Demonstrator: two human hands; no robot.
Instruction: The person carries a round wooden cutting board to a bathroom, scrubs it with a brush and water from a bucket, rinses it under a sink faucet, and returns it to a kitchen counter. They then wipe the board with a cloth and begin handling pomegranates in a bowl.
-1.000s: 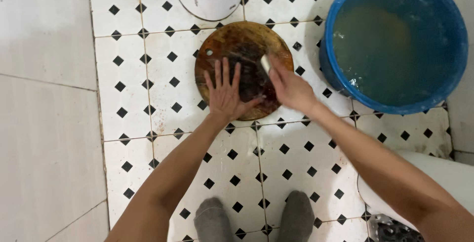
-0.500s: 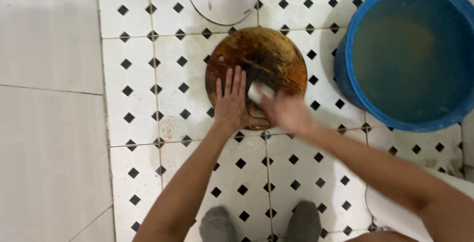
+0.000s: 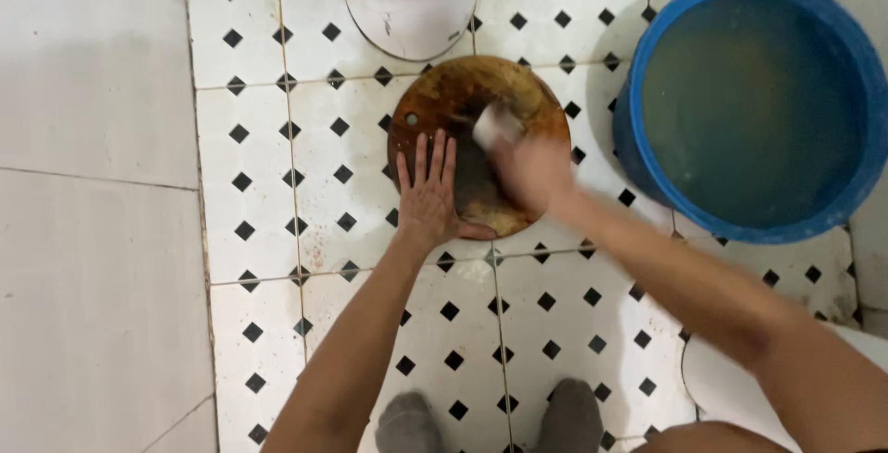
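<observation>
A single round wooden board (image 3: 481, 106), brown and stained dark with wet patches, lay flat on the floor (image 3: 351, 185) just in front of the person, between a white pedestal base (image 3: 407, 5) at the top of the view and the person's feet. A small hole showed near its left rim.

The left hand (image 3: 427, 196) lay flat on the board's lower left edge, fingers spread and pointing away from the body, thumb stretched along the near rim; it pressed down and clasped nothing. The right hand (image 3: 535, 168) was blurred over the middle of the board, its fingers closed round one small pale scrubbing pad (image 3: 497, 125) that touched the wood. How tightly the grip closed on the pad could not be told through the blur.

One blue round tub (image 3: 638, 153), filled with murky greenish water, stood on the floor just beside the board to the right, its wall near the board's rim but apart from it.

The floor was white tile set with small black diamonds, with brownish smears on the tiles round the board. Along the left ran a wall of large plain pale tiles (image 3: 92, 185). Two feet in grey socks (image 3: 407, 423) showed at the bottom edge. A white rounded object (image 3: 717, 384) sat partly hidden under the right forearm at the lower right.
</observation>
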